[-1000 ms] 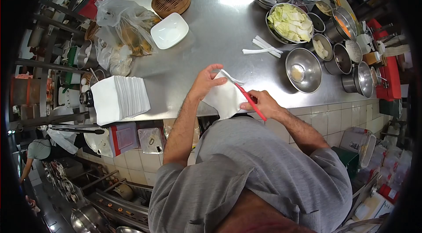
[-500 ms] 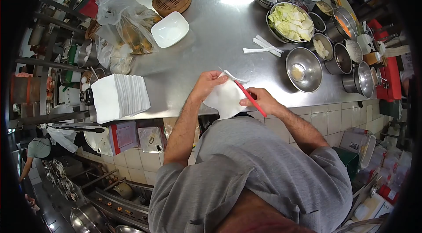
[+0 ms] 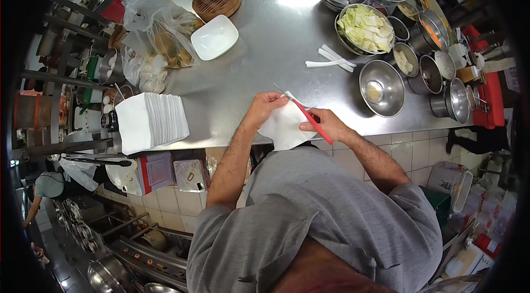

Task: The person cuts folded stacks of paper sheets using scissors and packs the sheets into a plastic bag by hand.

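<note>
Left hand (image 3: 266,107) pinches white sheet (image 3: 283,129) near upper corner; right hand (image 3: 331,125) clamped around red-handled tool (image 3: 312,120); forearms (image 3: 233,160) angle inward.

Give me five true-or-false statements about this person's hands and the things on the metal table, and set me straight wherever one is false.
1. The left hand holds a white sheet. True.
2. The right hand lies flat on the tabletop. False: it holds a red-handled tool.
3. Some white strips lie on the metal table. True.
4. The green leaves sit in the white dish. False: they sit in a round metal bowl.
5. The stack of white squares is on the person's left. True.
</note>
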The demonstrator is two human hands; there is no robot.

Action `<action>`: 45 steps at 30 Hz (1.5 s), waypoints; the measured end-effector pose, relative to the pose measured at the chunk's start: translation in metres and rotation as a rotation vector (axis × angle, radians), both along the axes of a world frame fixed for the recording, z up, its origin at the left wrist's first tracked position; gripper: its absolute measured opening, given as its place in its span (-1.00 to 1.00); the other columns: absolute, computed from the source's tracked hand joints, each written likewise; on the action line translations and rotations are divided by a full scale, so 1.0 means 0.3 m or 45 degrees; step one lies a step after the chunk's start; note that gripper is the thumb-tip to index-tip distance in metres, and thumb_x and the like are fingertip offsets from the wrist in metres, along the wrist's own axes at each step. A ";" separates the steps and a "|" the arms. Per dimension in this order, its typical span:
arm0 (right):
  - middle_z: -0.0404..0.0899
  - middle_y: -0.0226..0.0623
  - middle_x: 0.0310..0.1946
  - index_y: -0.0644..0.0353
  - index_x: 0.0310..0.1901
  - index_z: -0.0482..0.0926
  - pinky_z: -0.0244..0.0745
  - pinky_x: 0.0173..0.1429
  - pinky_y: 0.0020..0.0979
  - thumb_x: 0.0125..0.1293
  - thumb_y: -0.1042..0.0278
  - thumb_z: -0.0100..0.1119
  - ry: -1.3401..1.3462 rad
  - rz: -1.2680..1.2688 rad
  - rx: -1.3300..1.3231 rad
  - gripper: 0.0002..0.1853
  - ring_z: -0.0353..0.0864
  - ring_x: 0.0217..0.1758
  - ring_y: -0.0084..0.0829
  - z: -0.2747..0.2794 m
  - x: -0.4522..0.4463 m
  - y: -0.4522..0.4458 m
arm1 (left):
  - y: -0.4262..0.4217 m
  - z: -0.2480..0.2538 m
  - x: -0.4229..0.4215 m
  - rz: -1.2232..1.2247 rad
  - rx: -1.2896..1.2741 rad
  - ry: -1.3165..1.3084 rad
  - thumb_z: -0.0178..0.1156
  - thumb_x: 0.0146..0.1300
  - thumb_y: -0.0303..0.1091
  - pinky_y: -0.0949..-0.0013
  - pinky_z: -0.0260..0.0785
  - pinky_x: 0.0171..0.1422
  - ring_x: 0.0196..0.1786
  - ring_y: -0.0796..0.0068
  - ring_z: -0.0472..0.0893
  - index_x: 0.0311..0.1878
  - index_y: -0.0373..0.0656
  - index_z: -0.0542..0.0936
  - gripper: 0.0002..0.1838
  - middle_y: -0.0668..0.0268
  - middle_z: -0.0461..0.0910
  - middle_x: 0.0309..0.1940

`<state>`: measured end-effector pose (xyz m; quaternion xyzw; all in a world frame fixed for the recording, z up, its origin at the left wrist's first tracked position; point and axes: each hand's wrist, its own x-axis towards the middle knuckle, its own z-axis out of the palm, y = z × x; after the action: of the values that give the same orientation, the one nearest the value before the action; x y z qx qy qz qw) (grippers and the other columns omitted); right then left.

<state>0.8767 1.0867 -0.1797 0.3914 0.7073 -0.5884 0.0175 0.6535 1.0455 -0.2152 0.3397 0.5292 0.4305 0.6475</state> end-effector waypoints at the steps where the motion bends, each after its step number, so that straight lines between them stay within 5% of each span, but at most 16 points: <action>1: 0.54 -0.08 -0.21 0.38 0.08 0.41 0.46 -0.07 -0.35 0.10 -0.27 0.20 -0.070 0.042 0.003 -0.21 0.55 -0.15 -0.33 0.001 -0.001 -0.001 | -0.001 -0.009 -0.002 0.004 -0.008 -0.011 0.20 0.23 -0.32 0.52 0.41 -0.27 -0.39 0.64 0.53 -0.25 -0.27 0.61 -0.81 0.37 0.60 -0.42; 7: 0.51 -0.09 -0.22 0.38 0.10 0.37 0.47 -0.18 -0.37 0.09 -0.41 0.09 0.035 0.036 -0.067 -0.12 0.53 -0.28 -0.36 -0.014 0.005 0.005 | 0.000 -0.006 0.002 0.062 0.032 0.009 0.20 0.23 -0.32 0.52 0.41 -0.28 -0.41 0.64 0.54 -0.26 -0.29 0.61 -0.81 0.36 0.60 -0.42; 14: 0.49 -0.07 -0.12 0.39 0.16 0.29 0.45 -0.07 -0.32 0.03 -0.57 -0.05 0.045 0.112 -0.190 0.03 0.53 -0.18 -0.30 -0.007 -0.001 0.012 | 0.000 0.018 -0.007 0.073 0.034 -0.048 0.21 0.23 -0.31 0.52 0.41 -0.28 -0.40 0.64 0.54 -0.25 -0.28 0.60 -0.80 0.36 0.61 -0.42; 16: 0.50 -0.09 -0.15 0.39 0.12 0.34 0.45 -0.08 -0.35 0.05 -0.50 0.03 0.231 0.012 0.046 -0.04 0.53 -0.21 -0.34 -0.051 -0.009 0.007 | 0.003 0.002 0.001 0.022 0.059 0.058 0.21 0.23 -0.31 0.51 0.42 -0.28 -0.40 0.63 0.54 -0.25 -0.28 0.60 -0.80 0.35 0.61 -0.41; 22: 0.51 -0.17 -0.18 0.37 0.10 0.39 0.41 0.04 -0.36 0.09 -0.29 0.20 -0.004 -0.024 -0.155 -0.19 0.47 -0.10 -0.40 0.008 -0.010 0.002 | 0.002 -0.004 -0.003 0.041 0.028 -0.029 0.22 0.22 -0.30 0.50 0.42 -0.26 -0.40 0.62 0.54 -0.24 -0.28 0.61 -0.79 0.35 0.61 -0.41; 32: 0.56 -0.09 -0.27 0.38 0.01 0.46 0.45 -0.08 -0.37 0.11 -0.27 0.20 0.175 -0.059 0.001 -0.25 0.55 -0.19 -0.35 -0.012 -0.025 0.032 | 0.016 0.005 -0.002 -0.015 0.012 -0.002 0.21 0.23 -0.30 0.51 0.42 -0.27 -0.39 0.63 0.54 -0.24 -0.27 0.61 -0.80 0.36 0.60 -0.41; 35: 0.57 -0.07 -0.25 0.35 0.03 0.45 0.44 -0.05 -0.34 0.11 -0.24 0.21 -0.147 -0.081 -0.171 -0.27 0.56 -0.15 -0.34 -0.006 -0.030 0.066 | 0.002 -0.001 -0.031 -0.004 -0.001 0.065 0.19 0.25 -0.31 0.52 0.40 -0.28 -0.40 0.65 0.52 -0.22 -0.26 0.59 -0.81 0.39 0.59 -0.42; 39: 0.55 -0.05 -0.24 0.27 0.09 0.41 0.41 0.01 -0.25 0.02 0.01 0.34 -0.158 -0.098 0.527 -0.34 0.53 -0.15 -0.07 -0.057 -0.002 0.128 | -0.034 0.011 -0.056 0.186 0.139 0.125 0.14 0.28 -0.33 0.52 0.36 -0.23 -0.33 0.67 0.48 -0.12 -0.23 0.54 -0.81 0.40 0.56 -0.37; 41: 0.51 -0.05 -0.17 0.24 0.12 0.39 0.37 0.09 -0.28 0.07 0.12 0.30 -0.117 -0.210 0.989 -0.39 0.49 -0.09 -0.05 -0.101 0.021 0.136 | -0.061 0.028 -0.072 0.248 0.205 0.134 0.12 0.29 -0.35 0.53 0.35 -0.23 -0.31 0.68 0.48 -0.09 -0.23 0.52 -0.80 0.40 0.55 -0.35; 45: 0.50 -0.10 -0.08 0.23 0.15 0.36 0.34 0.13 -0.30 0.20 0.16 0.19 0.120 -0.379 1.241 -0.47 0.48 -0.02 -0.16 -0.061 -0.002 0.152 | -0.092 0.054 -0.080 0.378 0.256 -0.088 0.09 0.30 -0.39 0.55 0.33 -0.18 -0.27 0.68 0.47 -0.05 -0.23 0.51 -0.80 0.39 0.55 -0.31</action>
<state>0.8760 1.1322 -0.1980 0.4237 0.8361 -0.2033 -0.2830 0.6295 1.0178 -0.1991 0.3057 0.5052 0.5834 0.5576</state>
